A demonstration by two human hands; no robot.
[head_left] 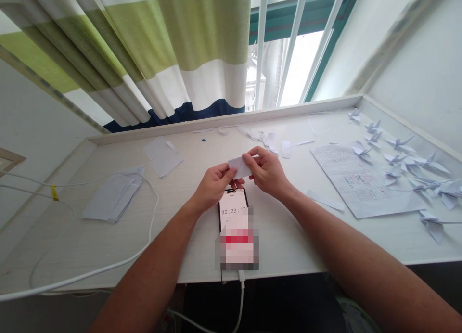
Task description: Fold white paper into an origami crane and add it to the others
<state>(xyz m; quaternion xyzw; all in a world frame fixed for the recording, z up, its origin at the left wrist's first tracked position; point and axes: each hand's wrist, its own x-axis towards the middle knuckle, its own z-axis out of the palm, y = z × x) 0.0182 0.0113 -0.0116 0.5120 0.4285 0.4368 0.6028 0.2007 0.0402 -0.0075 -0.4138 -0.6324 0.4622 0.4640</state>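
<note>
A small folded piece of white paper (238, 166) is held up between my two hands, over the middle of the white desk. My left hand (215, 181) pinches its left edge, with the thumb on the near face. At the upper right corner, the thumb and fingers of my right hand (264, 169) grip the same paper. Right below my hands a phone (233, 222) lies face up, showing running digits; its lower part is blurred out. A white cable (241, 280) is plugged into its near end.
Several folded paper cranes (399, 143) spread along the right side, some on a written sheet (364, 184). Paper stacks (113, 196) and loose sheets (163, 156) lie left. Paper scraps (269, 141) sit behind my hands. A long white cable (155, 212) loops across the left. Raised edging (224, 121) borders the back.
</note>
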